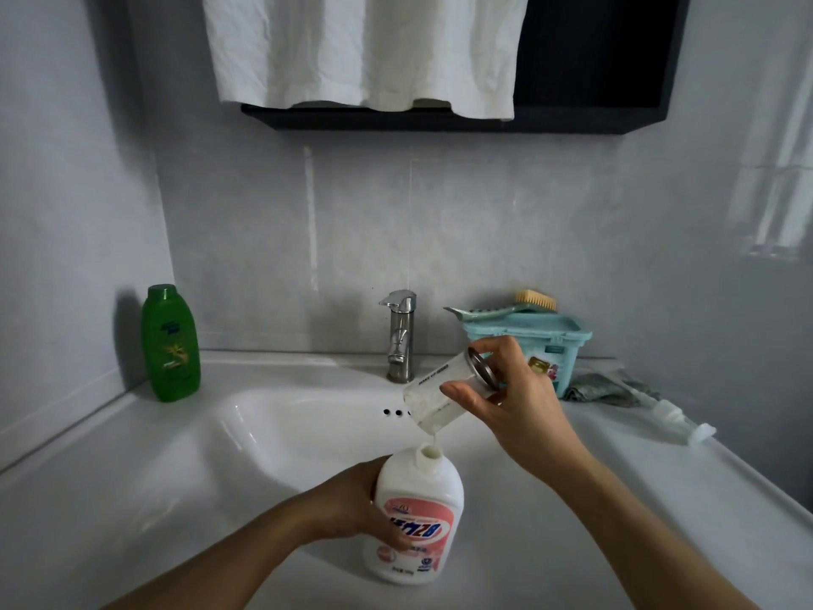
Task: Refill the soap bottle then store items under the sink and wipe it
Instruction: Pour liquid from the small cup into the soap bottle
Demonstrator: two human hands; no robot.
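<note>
at sink [286,433], white pink-labelled soap bottle [418,517], uncapped

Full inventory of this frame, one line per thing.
soap bottle: 1, white, over sink
clear bottle: 1, transparent, tilted above soap bottle's neck
green bottle: 1, green, counter back-left
faucet: 1, steel, behind sink
sink: 1, white, centre
lidded box: 1, teal, counter back-right
brush: 1, teal handle, on box
cloth: 1, grey, beside box
pump head: 1, white, right counter
towel: 1, white, hanging above
cabinet: 1, dark, wall
left hand: 1, grips soap bottle
right hand: 1, grips clear bottle
</note>
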